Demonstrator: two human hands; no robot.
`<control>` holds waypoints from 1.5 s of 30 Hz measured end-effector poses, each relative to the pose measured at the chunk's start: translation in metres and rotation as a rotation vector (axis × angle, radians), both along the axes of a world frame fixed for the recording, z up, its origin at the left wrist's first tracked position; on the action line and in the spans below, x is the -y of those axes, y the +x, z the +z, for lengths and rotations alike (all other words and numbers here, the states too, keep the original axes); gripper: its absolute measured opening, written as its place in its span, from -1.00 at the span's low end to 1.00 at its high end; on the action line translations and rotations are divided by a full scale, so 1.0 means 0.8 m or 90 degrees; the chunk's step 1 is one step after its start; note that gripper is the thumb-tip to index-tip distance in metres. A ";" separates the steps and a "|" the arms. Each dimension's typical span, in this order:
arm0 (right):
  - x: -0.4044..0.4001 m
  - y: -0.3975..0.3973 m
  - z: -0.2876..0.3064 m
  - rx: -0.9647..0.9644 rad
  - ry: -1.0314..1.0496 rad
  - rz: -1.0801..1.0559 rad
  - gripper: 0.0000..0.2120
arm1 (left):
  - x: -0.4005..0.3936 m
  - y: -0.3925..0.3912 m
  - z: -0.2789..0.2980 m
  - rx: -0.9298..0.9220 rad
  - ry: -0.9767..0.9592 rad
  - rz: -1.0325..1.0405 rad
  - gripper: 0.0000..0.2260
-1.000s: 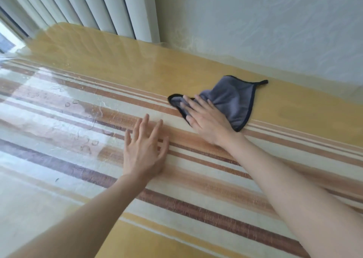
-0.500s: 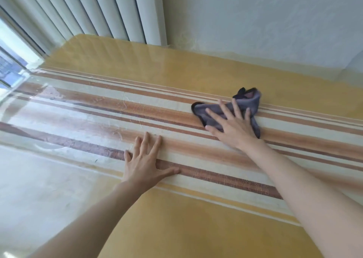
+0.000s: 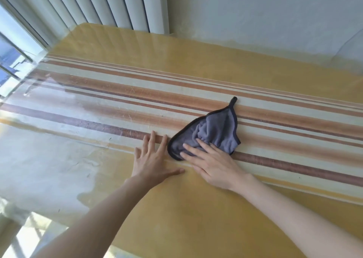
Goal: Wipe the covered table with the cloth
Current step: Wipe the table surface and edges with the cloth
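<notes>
On the table (image 3: 255, 71), cloth (image 3: 214, 134) loop apparently points away.

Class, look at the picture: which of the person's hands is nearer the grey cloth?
Right. The right hand presses flat on the cloth; the left hand lies flat on the table cover just beside the cloth's left edge.
</notes>
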State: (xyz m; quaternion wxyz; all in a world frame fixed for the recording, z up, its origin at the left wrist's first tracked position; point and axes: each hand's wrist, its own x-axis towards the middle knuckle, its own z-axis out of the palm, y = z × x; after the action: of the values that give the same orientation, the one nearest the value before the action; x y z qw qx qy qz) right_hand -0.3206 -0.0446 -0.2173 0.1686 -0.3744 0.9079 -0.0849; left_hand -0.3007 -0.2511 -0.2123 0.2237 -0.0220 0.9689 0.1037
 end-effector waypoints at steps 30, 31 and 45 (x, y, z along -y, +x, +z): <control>0.006 0.145 0.038 -0.115 -0.315 -0.360 -0.64 | -0.002 0.047 0.042 -0.096 0.363 -0.008 -0.56; -0.009 0.140 0.042 -0.186 -0.327 -0.499 -0.74 | -0.013 0.039 0.044 -0.098 0.378 0.041 -0.62; -0.017 0.029 0.011 0.247 -0.379 -0.885 -0.86 | -0.104 -0.036 0.034 0.051 0.106 0.001 -0.80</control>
State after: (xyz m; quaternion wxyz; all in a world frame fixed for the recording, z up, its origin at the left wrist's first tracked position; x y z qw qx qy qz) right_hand -0.2971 -0.0310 -0.2087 0.1251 0.2726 0.8272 -0.4752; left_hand -0.3298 -0.1675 -0.1855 0.2631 -0.0081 0.9471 0.1834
